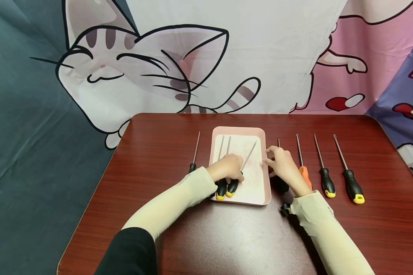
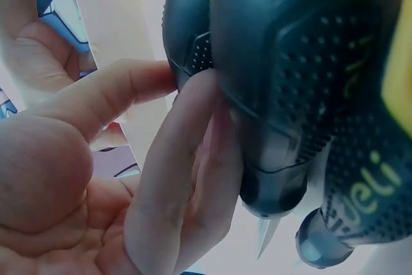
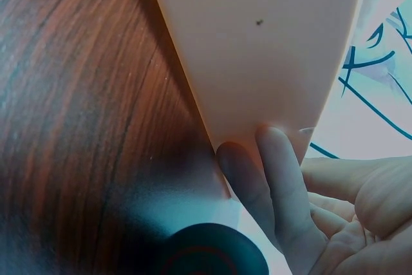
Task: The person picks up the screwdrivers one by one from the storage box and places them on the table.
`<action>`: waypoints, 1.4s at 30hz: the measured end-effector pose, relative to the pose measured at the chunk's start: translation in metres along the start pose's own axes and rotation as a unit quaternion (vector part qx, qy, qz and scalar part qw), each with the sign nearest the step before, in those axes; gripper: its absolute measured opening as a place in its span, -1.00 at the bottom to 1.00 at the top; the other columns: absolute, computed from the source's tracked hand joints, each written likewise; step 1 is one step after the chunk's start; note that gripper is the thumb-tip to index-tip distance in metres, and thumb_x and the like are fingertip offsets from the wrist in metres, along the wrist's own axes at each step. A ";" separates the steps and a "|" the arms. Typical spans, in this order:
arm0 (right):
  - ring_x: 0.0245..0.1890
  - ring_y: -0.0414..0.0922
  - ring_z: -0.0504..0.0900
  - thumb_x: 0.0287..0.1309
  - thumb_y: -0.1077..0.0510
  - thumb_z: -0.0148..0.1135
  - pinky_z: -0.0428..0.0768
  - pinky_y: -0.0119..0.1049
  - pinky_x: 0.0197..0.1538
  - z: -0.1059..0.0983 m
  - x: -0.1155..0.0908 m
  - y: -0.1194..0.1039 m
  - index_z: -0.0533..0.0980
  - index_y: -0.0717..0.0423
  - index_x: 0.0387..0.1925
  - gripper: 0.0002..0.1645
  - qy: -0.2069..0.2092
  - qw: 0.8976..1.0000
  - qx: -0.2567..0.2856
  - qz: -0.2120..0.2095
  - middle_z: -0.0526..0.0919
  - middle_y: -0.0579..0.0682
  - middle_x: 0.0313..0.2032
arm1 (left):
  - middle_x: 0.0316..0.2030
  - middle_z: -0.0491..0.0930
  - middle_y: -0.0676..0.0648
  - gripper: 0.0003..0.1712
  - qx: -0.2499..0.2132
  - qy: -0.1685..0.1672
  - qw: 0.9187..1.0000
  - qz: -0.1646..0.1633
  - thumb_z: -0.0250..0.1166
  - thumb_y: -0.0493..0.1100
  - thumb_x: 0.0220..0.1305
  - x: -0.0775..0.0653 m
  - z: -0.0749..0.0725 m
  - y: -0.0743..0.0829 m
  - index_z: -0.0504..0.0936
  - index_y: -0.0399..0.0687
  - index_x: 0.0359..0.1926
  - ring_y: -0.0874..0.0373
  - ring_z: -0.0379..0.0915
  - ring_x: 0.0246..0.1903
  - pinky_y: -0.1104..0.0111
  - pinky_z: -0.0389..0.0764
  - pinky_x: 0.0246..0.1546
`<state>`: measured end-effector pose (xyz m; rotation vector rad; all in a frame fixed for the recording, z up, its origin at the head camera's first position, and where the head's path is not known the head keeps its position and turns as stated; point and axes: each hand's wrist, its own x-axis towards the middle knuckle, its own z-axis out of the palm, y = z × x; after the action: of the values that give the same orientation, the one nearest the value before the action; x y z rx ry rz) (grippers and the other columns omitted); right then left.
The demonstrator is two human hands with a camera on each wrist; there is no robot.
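Inside a pink tray [image 1: 266,191] with a white bottom, three black-and-yellow screwdrivers lie side by side. My left hand [image 1: 228,167] reaches over them. It pinches the handle of the rightmost screwdriver [image 1: 232,187] between thumb and fingers; this handle [image 2: 187,27] shows close up in the left wrist view. Beside it lies another screwdriver [image 1: 221,188]; the leftmost one is mostly hidden under the left wrist. At the tray's right side, my right hand [image 1: 283,163] holds the rim, two fingertips [image 3: 273,143] on the outer wall and the thumb partly hidden behind the edge.
Left of the tray, a screwdriver [image 1: 192,167] lies partly covered by the left sleeve. Beneath the right hand is a black-handled screwdriver [image 1: 281,185]. Farther right lie an orange-handled screwdriver [image 1: 304,175] and two black-and-yellow screwdrivers, one medium [image 1: 327,183] and one larger [image 1: 353,187]. A printed cloth hangs behind the table.
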<state>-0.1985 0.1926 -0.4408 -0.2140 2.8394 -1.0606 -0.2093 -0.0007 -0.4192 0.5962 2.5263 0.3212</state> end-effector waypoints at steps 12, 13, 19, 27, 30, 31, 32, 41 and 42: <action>-0.37 0.16 0.74 0.29 0.36 0.23 0.74 0.03 -0.23 0.001 0.001 0.001 0.42 0.52 0.09 -0.60 -0.005 1.000 0.004 0.008 0.68 0.37 -0.27 | -0.69 0.58 -0.03 -0.71 0.021 -0.003 1.000 -0.005 0.40 -0.13 0.16 0.002 0.000 0.001 0.51 -0.13 -0.57 0.19 0.62 -0.72 0.53 0.57 -0.75; -0.34 0.17 0.73 0.29 0.36 0.24 0.73 0.04 -0.19 0.001 0.001 0.001 0.43 0.51 0.09 -0.60 -0.005 1.000 0.000 0.010 0.68 0.36 -0.27 | -0.70 0.58 -0.03 -0.70 0.022 -0.004 1.000 -0.006 0.40 -0.13 0.16 0.002 0.000 0.001 0.51 -0.12 -0.57 0.19 0.61 -0.73 0.53 0.57 -0.75; -0.31 0.17 0.71 0.29 0.35 0.24 0.72 0.04 -0.19 0.003 0.001 0.001 0.43 0.51 0.09 -0.60 -0.005 1.000 -0.006 0.010 0.69 0.35 -0.28 | -0.71 0.59 -0.03 -0.68 0.008 -0.011 1.000 -0.013 0.40 -0.08 0.18 0.002 0.001 -0.001 0.52 -0.13 -0.57 0.21 0.60 -0.75 0.53 0.58 -0.73; -0.33 0.17 0.71 0.31 0.35 0.23 0.74 0.01 -0.22 0.002 0.001 0.001 0.42 0.51 0.10 -0.60 -0.010 1.000 0.001 0.017 0.68 0.32 -0.30 | -0.69 0.59 -0.03 -0.68 -0.022 -0.012 1.000 -0.015 0.40 -0.04 0.19 -0.002 -0.004 -0.009 0.49 -0.13 -0.49 0.22 0.60 -0.74 0.57 0.62 -0.54; -0.31 0.17 0.71 0.30 0.34 0.23 0.74 0.01 -0.21 0.002 0.001 0.000 0.43 0.51 0.10 -0.60 -0.010 1.000 -0.002 0.017 0.68 0.33 -0.29 | -0.71 0.59 -0.01 -0.67 -0.025 -0.012 1.000 -0.007 0.39 -0.03 0.19 -0.003 -0.006 -0.012 0.48 -0.12 -0.49 0.22 0.61 -0.73 0.61 0.59 -0.45; -0.31 0.17 0.71 0.30 0.34 0.23 0.74 0.02 -0.21 0.002 0.001 0.000 0.43 0.51 0.09 -0.60 -0.009 1.000 -0.003 0.017 0.68 0.33 -0.28 | -0.72 0.59 -0.01 -0.67 -0.027 -0.011 1.000 -0.005 0.39 -0.03 0.19 -0.004 -0.007 -0.013 0.48 -0.12 -0.49 0.22 0.61 -0.73 0.60 0.60 -0.43; -0.31 0.17 0.71 0.30 0.34 0.24 0.73 0.02 -0.21 0.002 0.001 0.000 0.43 0.51 0.09 -0.60 -0.009 1.000 -0.004 0.017 0.68 0.33 -0.28 | -0.73 0.58 0.00 -0.67 -0.026 -0.010 1.000 -0.002 0.39 -0.03 0.19 -0.004 -0.008 -0.014 0.48 -0.11 -0.50 0.22 0.61 -0.73 0.60 0.60 -0.42; -0.29 0.19 0.70 0.30 0.34 0.24 0.72 0.05 -0.18 0.001 0.001 0.001 0.44 0.51 0.07 -0.62 -0.006 1.000 -0.008 0.015 0.68 0.34 -0.28 | -0.75 0.60 -0.02 -0.66 -0.042 0.000 0.999 0.009 0.39 -0.03 0.19 -0.005 -0.012 -0.019 0.49 -0.12 -0.52 0.22 0.61 -0.73 0.53 0.62 -0.44; -0.28 0.19 0.70 0.30 0.34 0.24 0.72 0.05 -0.17 0.001 0.001 0.001 0.44 0.51 0.07 -0.62 -0.007 1.000 -0.007 0.016 0.68 0.34 -0.27 | -0.75 0.60 -0.02 -0.66 -0.043 0.002 0.999 0.010 0.39 -0.03 0.19 -0.005 -0.012 -0.020 0.49 -0.12 -0.52 0.22 0.61 -0.73 0.53 0.61 -0.44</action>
<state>-0.1990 0.1922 -0.4419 -0.1775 2.8281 -1.0293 -0.2191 -0.0217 -0.4136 0.5879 2.4971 0.4365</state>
